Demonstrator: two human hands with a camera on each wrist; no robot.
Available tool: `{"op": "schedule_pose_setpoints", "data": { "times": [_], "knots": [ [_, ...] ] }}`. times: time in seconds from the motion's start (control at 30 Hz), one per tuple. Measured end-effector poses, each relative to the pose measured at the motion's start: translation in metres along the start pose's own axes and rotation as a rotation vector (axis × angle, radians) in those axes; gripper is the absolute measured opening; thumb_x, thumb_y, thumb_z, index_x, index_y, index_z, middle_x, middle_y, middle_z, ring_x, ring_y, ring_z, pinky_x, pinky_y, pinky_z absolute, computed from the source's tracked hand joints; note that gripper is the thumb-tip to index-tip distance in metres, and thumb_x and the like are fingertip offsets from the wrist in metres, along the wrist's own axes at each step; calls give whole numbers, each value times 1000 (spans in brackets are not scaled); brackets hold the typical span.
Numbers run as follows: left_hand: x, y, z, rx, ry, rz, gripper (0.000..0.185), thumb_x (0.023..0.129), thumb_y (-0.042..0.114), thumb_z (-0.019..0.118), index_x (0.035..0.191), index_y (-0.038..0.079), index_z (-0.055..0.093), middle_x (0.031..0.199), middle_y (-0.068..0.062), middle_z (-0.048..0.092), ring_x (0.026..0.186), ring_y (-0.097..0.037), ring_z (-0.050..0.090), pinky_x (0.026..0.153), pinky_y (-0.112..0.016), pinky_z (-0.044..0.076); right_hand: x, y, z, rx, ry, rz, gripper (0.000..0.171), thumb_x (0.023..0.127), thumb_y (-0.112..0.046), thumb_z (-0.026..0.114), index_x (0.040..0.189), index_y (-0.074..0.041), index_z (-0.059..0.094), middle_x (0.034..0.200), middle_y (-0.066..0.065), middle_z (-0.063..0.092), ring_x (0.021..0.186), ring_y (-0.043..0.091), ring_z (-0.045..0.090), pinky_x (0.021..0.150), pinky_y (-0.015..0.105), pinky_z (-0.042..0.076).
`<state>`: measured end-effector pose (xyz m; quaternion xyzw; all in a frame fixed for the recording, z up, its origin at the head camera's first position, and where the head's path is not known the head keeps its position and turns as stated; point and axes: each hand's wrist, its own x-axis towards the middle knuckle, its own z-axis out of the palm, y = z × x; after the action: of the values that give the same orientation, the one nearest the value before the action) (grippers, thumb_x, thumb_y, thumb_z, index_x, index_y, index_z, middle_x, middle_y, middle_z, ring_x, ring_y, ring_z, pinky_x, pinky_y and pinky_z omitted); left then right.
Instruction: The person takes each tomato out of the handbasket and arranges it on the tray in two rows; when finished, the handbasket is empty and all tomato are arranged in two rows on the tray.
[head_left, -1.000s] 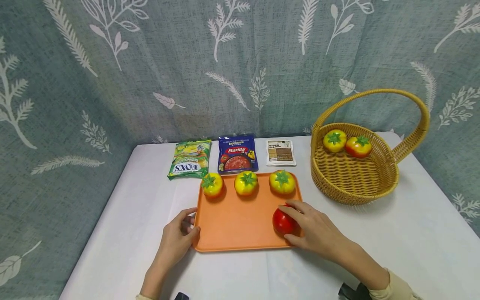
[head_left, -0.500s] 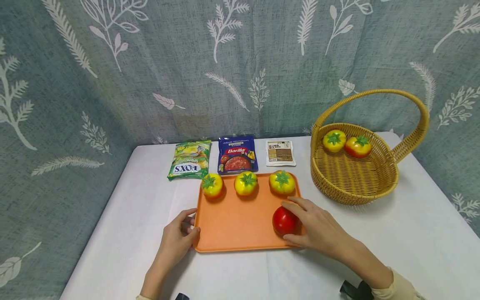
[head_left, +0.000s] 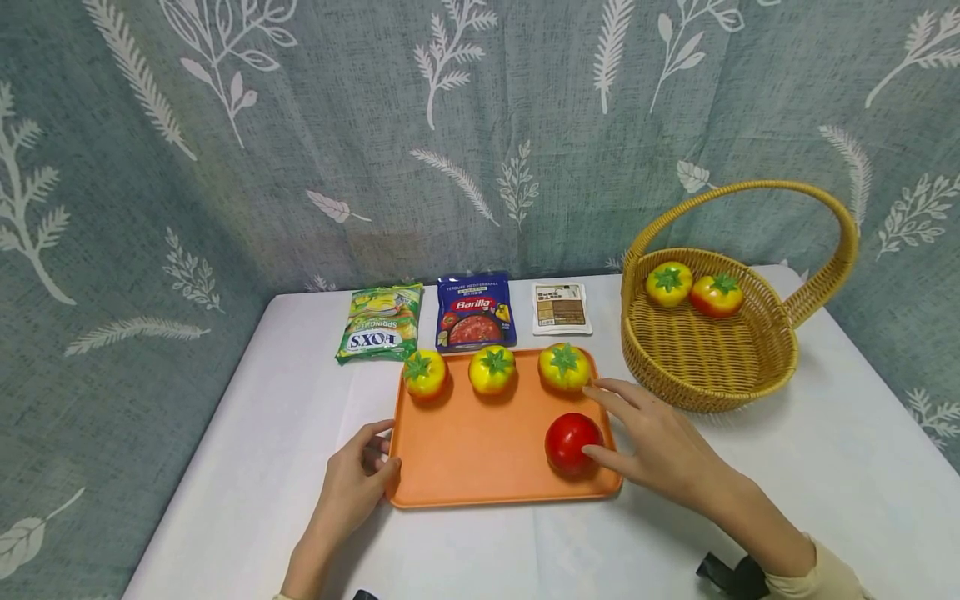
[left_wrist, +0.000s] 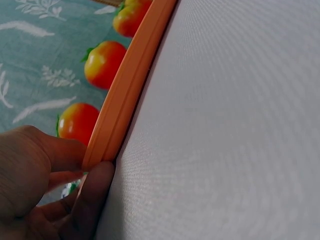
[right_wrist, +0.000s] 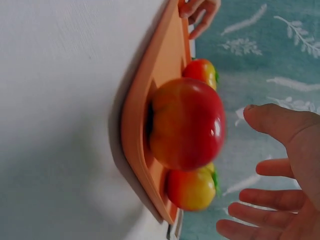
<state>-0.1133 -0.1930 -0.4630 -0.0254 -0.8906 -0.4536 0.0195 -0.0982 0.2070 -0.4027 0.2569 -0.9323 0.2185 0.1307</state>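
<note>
Tomato point(head_left: 573, 442) near tray point(head_left: 480, 492) edge (fingers point(head_left: 615, 398) beside).

Left hand point(head_left: 351, 481) is kept curled, thumb point(left_wrist: 92, 197) and fingers pinched; right hand point(head_left: 660, 450) is held open, fingers spread.

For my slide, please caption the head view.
Right hand open beside red tomato on tray; left hand holds tray edge.

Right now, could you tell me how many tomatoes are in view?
6: three yellowish tomatoes along the tray's far edge, one red tomato by the right hand, two in the basket.
</note>
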Motion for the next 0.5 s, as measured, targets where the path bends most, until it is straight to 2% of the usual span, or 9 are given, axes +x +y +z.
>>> {"op": "schedule_pose_setpoints", "data": {
  "times": [0.23,0.5],
  "knots": [
    [1,2,0,10,-3,-24,51,82,-6,70,130,8,62,97,-7,60,71,-15,57,45,-29,52,0,8,-15,-17,61,-10,65,77,-32,86,131,-5,63,131,14,60,117,33,60,90,52,52],
    [1,2,2,-5,-3,-28,51,82,-6,70,130,9,62,97,-8,60,71,-15,57,44,-30,52,2,21,-36,-10,112,19,59,79,-22,84,132,-7,63,131,13,60,115,33,59,90,54,52]
  ]
}}
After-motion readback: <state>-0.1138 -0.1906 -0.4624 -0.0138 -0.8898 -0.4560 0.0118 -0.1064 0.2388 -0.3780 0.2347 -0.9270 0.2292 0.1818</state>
